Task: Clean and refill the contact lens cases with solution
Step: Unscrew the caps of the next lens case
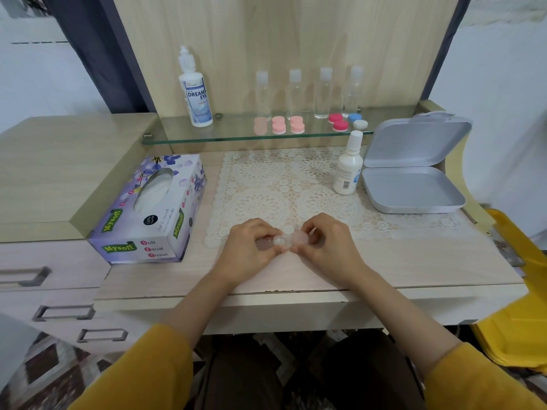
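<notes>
A clear contact lens case (286, 240) with a pale pink side is held between both hands at the near edge of the lace mat (284, 184). My left hand (251, 247) pinches its left end, and my right hand (324, 244) pinches its right end. A small white solution bottle (347, 170) stands on the mat's right side. On the glass shelf (207, 137) a tall solution bottle (194, 93) stands at the left. Several pink lens cases (279, 125), a red case (337, 121) and a blue and white case (356, 121) lie further right on the shelf.
A tissue box (154, 211) lies left of the mat. An open grey hinged box (411, 170) sits at the right. Several clear small bottles (309, 93) stand at the back of the shelf. A yellow object (515, 291) is at the desk's right edge, drawers (44, 291) at the left.
</notes>
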Action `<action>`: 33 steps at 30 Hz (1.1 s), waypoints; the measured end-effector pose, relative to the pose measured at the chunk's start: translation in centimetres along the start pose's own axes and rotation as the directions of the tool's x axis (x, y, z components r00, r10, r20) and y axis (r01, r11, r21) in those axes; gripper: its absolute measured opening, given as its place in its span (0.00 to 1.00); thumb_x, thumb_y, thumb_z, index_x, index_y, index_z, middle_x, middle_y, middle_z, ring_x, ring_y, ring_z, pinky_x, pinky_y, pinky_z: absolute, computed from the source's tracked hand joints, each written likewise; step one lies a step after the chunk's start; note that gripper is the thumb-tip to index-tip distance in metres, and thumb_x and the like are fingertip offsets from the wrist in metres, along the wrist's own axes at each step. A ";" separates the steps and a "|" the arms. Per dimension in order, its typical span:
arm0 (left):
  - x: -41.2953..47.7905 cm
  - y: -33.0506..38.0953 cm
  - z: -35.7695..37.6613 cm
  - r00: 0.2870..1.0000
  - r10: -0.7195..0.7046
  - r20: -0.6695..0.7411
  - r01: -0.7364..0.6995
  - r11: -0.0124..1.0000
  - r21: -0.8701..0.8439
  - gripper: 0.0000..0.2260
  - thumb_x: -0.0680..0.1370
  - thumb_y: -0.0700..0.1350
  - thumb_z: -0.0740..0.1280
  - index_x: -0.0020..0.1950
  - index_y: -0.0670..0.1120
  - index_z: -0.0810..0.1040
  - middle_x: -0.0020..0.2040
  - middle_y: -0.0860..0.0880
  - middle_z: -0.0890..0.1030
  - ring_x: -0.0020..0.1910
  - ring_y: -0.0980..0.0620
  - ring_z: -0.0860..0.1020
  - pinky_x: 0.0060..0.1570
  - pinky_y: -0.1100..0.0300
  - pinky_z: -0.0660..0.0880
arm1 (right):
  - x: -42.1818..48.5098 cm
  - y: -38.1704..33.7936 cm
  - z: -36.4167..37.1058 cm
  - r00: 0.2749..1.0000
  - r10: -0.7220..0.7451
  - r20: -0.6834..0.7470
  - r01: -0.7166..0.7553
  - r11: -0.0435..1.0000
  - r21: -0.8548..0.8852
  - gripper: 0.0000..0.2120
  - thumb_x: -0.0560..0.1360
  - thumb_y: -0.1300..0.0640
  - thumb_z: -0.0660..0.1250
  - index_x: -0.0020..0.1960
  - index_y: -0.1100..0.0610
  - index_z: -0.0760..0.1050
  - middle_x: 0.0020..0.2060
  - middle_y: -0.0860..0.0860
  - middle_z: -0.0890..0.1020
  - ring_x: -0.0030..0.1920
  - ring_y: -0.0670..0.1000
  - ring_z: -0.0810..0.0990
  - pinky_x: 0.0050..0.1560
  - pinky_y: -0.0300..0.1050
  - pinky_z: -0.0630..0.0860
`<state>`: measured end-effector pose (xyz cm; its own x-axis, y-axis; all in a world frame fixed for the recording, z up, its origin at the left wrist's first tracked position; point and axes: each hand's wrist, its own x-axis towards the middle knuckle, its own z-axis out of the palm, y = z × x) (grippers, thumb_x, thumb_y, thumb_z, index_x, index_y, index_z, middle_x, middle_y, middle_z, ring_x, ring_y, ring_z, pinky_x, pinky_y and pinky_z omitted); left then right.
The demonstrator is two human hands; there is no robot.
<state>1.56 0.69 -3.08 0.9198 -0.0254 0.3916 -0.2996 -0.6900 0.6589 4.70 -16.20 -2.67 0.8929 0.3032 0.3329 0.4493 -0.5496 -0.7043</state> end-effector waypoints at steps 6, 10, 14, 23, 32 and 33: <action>0.0 0.1 0.0 1.000 -0.014 -0.007 0.014 1.000 -0.012 0.11 0.66 0.43 0.77 0.47 0.44 0.84 0.42 0.51 0.81 0.41 0.58 0.77 0.46 0.66 0.74 | -0.1 0.4 -0.6 0.993 -0.055 0.103 0.051 0.998 0.038 0.12 0.68 0.65 0.71 0.52 0.59 0.80 0.41 0.44 0.76 0.37 0.41 0.73 0.42 0.28 0.68; 0.0 0.1 0.0 1.000 -0.011 -0.005 0.011 1.000 0.000 0.11 0.66 0.44 0.76 0.47 0.44 0.84 0.43 0.50 0.81 0.41 0.57 0.77 0.46 0.67 0.74 | 0.1 0.1 -0.3 0.994 -0.027 0.111 0.035 0.997 -0.072 0.14 0.68 0.55 0.73 0.52 0.58 0.79 0.44 0.47 0.75 0.39 0.44 0.72 0.44 0.33 0.67; 0.0 0.2 0.0 1.000 -0.012 -0.017 0.012 1.000 -0.012 0.12 0.67 0.43 0.76 0.48 0.43 0.83 0.42 0.53 0.79 0.40 0.62 0.75 0.45 0.68 0.74 | 0.5 -0.5 -0.4 0.993 -0.005 0.115 0.023 0.986 -0.163 0.09 0.68 0.55 0.72 0.43 0.56 0.74 0.43 0.50 0.74 0.39 0.49 0.72 0.42 0.39 0.66; -0.1 0.3 0.0 1.000 -0.019 -0.015 0.019 1.000 0.004 0.12 0.67 0.44 0.76 0.48 0.43 0.83 0.42 0.53 0.79 0.41 0.57 0.76 0.46 0.66 0.74 | 1.6 -1.1 -1.2 0.962 -0.001 0.273 0.054 0.981 -0.187 0.13 0.70 0.55 0.69 0.52 0.59 0.77 0.48 0.52 0.76 0.40 0.46 0.70 0.42 0.36 0.65; -0.1 0.2 0.0 1.000 -0.011 -0.020 0.011 1.000 0.004 0.11 0.68 0.44 0.75 0.48 0.43 0.83 0.43 0.50 0.80 0.42 0.56 0.76 0.47 0.65 0.73 | 2.0 -1.3 -1.5 0.952 -0.004 0.308 0.073 0.974 -0.213 0.18 0.68 0.56 0.71 0.58 0.56 0.77 0.49 0.52 0.74 0.39 0.44 0.70 0.43 0.35 0.67; -0.1 0.2 0.0 1.000 -0.011 -0.018 0.012 1.000 0.006 0.11 0.68 0.44 0.75 0.49 0.43 0.83 0.43 0.49 0.80 0.42 0.56 0.76 0.47 0.64 0.73 | 2.1 -1.4 -1.5 0.951 0.018 0.308 0.057 0.971 -0.233 0.17 0.68 0.55 0.72 0.56 0.58 0.77 0.49 0.52 0.74 0.40 0.47 0.70 0.44 0.37 0.67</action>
<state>1.40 0.54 -2.93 0.9185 -0.0047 0.3954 -0.2874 -0.6947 0.6593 5.97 -15.98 0.00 0.8481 0.5181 0.1114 0.4943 -0.6976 -0.5187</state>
